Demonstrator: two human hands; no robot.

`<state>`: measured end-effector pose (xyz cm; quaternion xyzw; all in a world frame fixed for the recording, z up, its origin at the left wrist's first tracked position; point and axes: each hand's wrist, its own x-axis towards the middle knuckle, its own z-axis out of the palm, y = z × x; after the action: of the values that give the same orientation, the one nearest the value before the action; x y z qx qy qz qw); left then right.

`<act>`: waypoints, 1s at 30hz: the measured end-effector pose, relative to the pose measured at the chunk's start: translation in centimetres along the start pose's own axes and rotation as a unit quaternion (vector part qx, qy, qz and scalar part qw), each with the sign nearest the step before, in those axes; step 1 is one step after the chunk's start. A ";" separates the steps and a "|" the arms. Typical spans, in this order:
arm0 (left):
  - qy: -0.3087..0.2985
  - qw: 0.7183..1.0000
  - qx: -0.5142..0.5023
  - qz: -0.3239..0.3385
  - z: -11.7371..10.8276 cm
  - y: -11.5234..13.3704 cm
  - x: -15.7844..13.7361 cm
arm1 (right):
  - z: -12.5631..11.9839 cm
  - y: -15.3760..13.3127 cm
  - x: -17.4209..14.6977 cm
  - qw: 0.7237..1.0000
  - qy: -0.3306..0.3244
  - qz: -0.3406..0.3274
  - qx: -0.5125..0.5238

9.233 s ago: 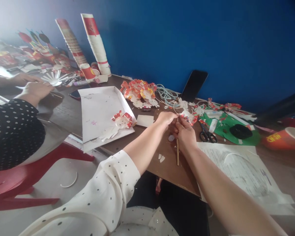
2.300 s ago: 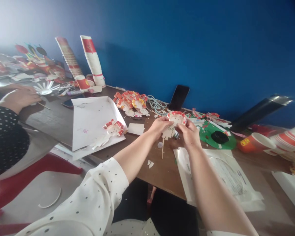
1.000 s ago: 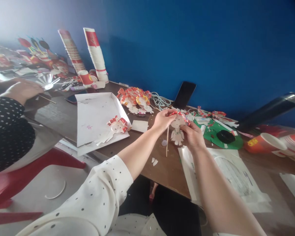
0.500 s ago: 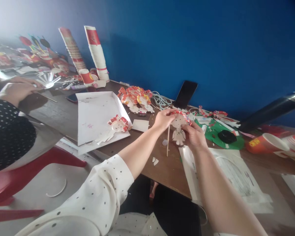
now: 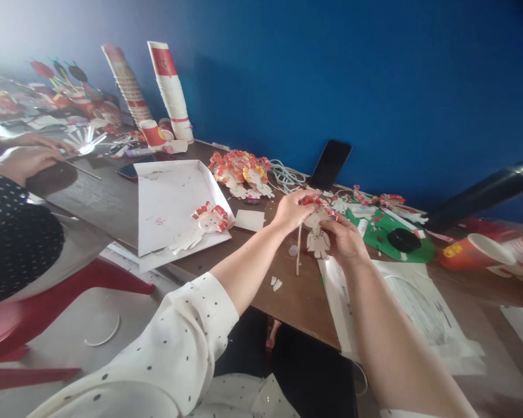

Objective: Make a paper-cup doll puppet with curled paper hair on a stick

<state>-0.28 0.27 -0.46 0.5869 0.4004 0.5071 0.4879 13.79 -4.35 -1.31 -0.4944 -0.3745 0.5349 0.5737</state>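
Observation:
Between my two hands is a pale paper doll (image 5: 318, 241) with red-and-white curled paper hair along the top of its head. My left hand (image 5: 293, 210) is closed on the hair at the upper left. My right hand (image 5: 345, 237) pinches the right edge of the head, its thumb over the front. A thin wooden stick (image 5: 298, 251) stands out just below my left fingers; whether I hold it too, I cannot tell. Another paper doll (image 5: 211, 220) lies in the white paper tray (image 5: 165, 191) to the left. Behind it is a heap of similar dolls (image 5: 239, 171).
Against the blue wall lean a dark phone (image 5: 331, 164) and a black cylinder (image 5: 483, 194). A green sheet (image 5: 370, 235) carries scraps. Paper cups (image 5: 477, 252) lie at right; tall cup stacks (image 5: 169, 87) stand at left. A co-worker's hands (image 5: 30, 154) hold white strips at far left.
My left fingers have shifted slightly over the hair. Both hands still hold the doll in nearly the same place. The view has moved a little.

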 end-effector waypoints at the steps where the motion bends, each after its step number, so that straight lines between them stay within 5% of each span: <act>1: -0.004 1.000 0.002 0.013 0.0 -0.2 0.1 | 0.0 0.0 0.0 1.000 0.001 -0.003 -0.002; 13: 0.011 0.994 0.097 0.045 0.2 0.1 -0.3 | 0.1 0.0 0.0 1.000 0.014 0.008 -0.027; 22: -0.049 0.988 0.075 0.126 0.3 -0.8 0.2 | -0.3 0.2 0.2 0.999 0.009 -0.001 -0.034; 30: -0.056 0.987 0.089 0.123 0.2 -0.3 -0.1 | -0.5 0.2 0.2 0.999 0.011 0.007 -0.047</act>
<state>-0.12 0.21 -0.76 0.7001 0.3413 0.4919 0.3890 14.27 -4.26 -1.68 -0.5291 -0.3897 0.5154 0.5500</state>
